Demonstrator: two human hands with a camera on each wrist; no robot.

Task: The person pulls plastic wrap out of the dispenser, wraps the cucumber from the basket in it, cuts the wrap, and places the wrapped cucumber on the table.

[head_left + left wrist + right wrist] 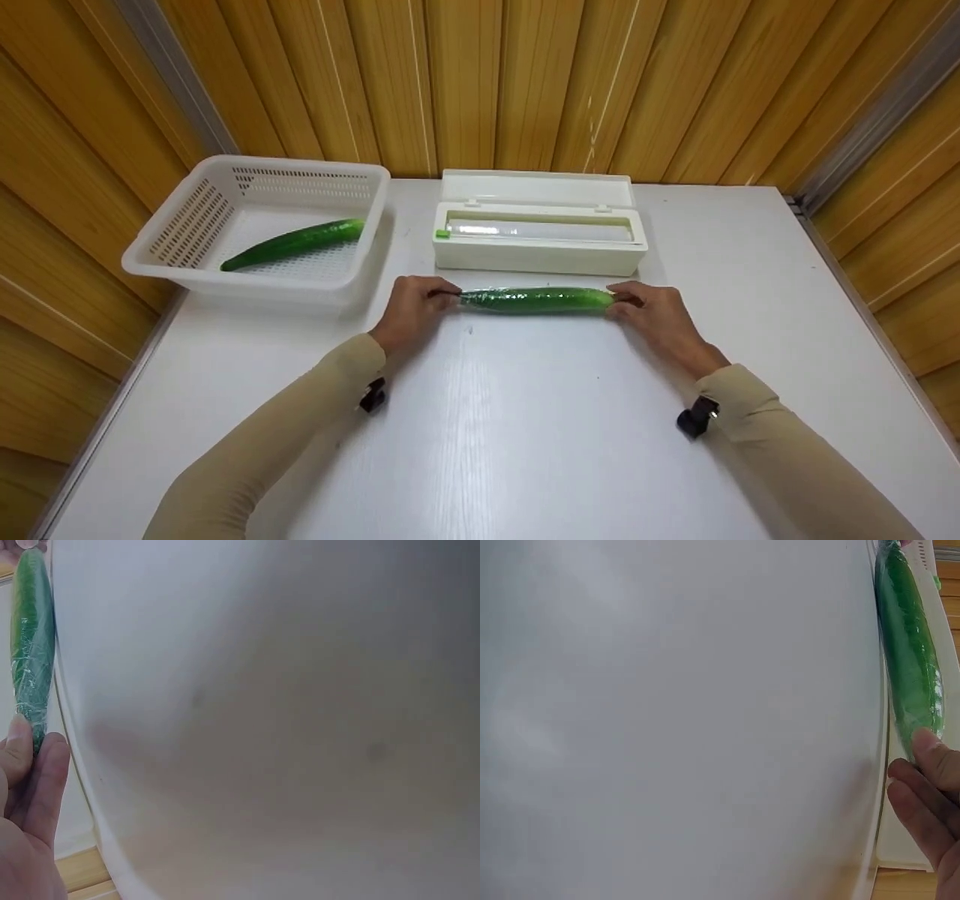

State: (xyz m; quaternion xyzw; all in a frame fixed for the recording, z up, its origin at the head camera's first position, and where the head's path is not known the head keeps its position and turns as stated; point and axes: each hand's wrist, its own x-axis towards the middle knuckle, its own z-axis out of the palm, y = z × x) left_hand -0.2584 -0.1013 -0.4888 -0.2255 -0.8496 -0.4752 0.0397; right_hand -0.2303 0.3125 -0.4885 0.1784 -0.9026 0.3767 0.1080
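A green cucumber [536, 299] wrapped in clear cling film lies crosswise between the two hands, in front of the white box. My left hand [411, 311] pinches its left end, where the film is gathered, between thumb and fingers. At the paler right end, my right hand [657, 319] pinches the film and tip the same way. In the left wrist view, wrinkled film shows on the cucumber [32, 645] above the thumb. The right wrist view shows shiny film over the cucumber [911, 645], down to the thumb and fingertips.
Behind the cucumber stands a white cling film box [540, 259], lid [536, 187] raised, with a film roll [540, 230] and a green slider [442, 234]. A white plastic basket [255, 281] at the left holds another cucumber [292, 245]. Wood-look panels [525, 90] border the white table [525, 450].
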